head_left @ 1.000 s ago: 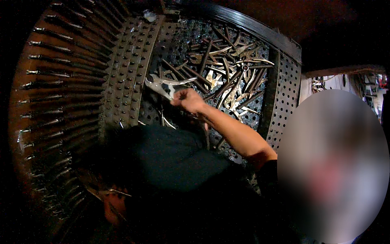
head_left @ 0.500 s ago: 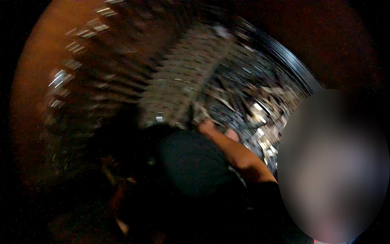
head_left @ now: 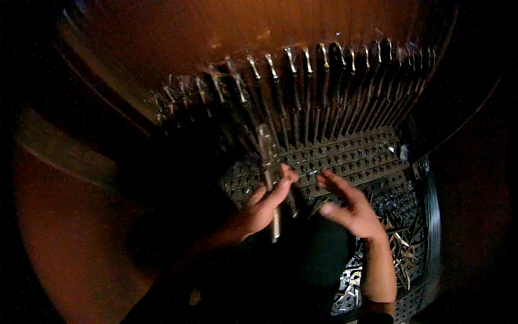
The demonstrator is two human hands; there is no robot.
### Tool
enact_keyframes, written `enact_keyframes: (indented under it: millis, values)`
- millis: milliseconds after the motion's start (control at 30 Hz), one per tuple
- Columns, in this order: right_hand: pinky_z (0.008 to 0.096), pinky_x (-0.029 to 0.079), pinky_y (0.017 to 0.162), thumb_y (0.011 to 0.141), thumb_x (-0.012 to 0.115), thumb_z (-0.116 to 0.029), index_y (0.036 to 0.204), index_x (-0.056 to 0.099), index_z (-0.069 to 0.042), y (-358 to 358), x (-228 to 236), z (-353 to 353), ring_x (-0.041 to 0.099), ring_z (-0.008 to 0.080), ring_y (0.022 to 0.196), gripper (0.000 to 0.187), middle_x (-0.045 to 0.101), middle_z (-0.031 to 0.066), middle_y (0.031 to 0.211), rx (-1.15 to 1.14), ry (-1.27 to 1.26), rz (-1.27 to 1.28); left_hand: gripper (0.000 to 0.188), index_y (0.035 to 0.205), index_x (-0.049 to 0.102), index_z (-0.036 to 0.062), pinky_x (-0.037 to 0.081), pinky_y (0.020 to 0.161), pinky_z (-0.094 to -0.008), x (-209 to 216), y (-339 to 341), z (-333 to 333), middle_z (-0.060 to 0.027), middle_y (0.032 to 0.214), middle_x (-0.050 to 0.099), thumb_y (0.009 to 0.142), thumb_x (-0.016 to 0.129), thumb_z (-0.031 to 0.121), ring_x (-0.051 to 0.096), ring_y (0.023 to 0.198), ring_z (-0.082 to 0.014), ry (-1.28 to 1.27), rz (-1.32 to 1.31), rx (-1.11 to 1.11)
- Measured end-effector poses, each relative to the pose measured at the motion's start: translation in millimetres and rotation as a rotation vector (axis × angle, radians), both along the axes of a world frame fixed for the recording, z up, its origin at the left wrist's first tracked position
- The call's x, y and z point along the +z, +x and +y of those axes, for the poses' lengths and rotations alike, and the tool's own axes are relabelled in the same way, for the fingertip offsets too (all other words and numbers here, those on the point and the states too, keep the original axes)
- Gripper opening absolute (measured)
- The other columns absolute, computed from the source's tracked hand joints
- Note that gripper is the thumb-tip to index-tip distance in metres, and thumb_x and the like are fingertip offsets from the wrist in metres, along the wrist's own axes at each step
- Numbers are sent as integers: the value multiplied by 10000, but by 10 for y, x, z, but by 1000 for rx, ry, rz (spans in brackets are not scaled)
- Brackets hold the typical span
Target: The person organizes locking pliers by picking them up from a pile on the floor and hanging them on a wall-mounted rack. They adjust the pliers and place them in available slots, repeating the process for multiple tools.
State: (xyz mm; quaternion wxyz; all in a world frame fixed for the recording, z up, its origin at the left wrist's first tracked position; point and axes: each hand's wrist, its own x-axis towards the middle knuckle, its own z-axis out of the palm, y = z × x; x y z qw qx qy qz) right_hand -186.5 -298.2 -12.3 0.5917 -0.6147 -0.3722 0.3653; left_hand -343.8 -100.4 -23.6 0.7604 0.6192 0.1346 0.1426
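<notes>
My left hand (head_left: 264, 209) is closed round a long metal tool that looks like a pair of locking pliers (head_left: 267, 148). The rounded end points away from me, and two handle ends show below the fingers. To its right my right hand (head_left: 353, 213) hovers, slightly blurred, with thumb and fingers apart and nothing clearly visible between them. Beyond both hands lies a dark metal plate with rows of holes (head_left: 372, 156). Some thin object near the right thumb is too dim to make out.
A row of upright dark metal rods with shiny hooked tips (head_left: 307, 59) stands behind the plate, before an orange-brown curved wall (head_left: 243, 21). Loose metal pieces (head_left: 402, 248) lie at the right, beside a curved dark rim (head_left: 433, 216). Deep shadow covers the left.
The view has swung round and is less blurred. Both my hands now show over the perforated plate, with the pliers in the left; earlier a forearm reached toward the loose metal pieces.
</notes>
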Motion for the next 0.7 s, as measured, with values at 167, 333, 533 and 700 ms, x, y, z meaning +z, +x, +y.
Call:
enact_keyframes:
  millis: [167,333,533,700]
  values:
    - [433,320,1181,800,753,-142,1559,150,60,-378,248,864,374,436,1422,991,348,312,1536,-73,-114,-547,665,1582,222,25,129,1243,-381,154,530,226,-120,1648,228,1095,343,461,177,1523,-231,235,-36,0]
    - [378,333,1158,827,638,21,1577,190,-9,-370,-67,1321,432,328,1392,874,427,219,1504,-148,74,-293,762,1551,178,-48,224,1198,-425,396,564,565,-215,1565,319,1067,436,481,314,1451,-325,308,-40,51]
    - [302,410,1047,779,583,116,1522,395,-70,-231,-307,1609,523,171,1234,789,555,38,1391,-234,155,87,424,1452,420,-30,287,1195,-367,1005,939,1238,-174,1480,488,1101,396,206,444,1393,-260,695,-569,607]
    - [280,422,1012,757,573,118,1503,415,-65,-307,-447,1699,560,166,1183,784,612,37,1307,-245,153,273,436,1471,427,-11,366,1145,-377,1101,1187,1684,-207,1444,533,1096,395,210,515,1347,-300,746,-427,567]
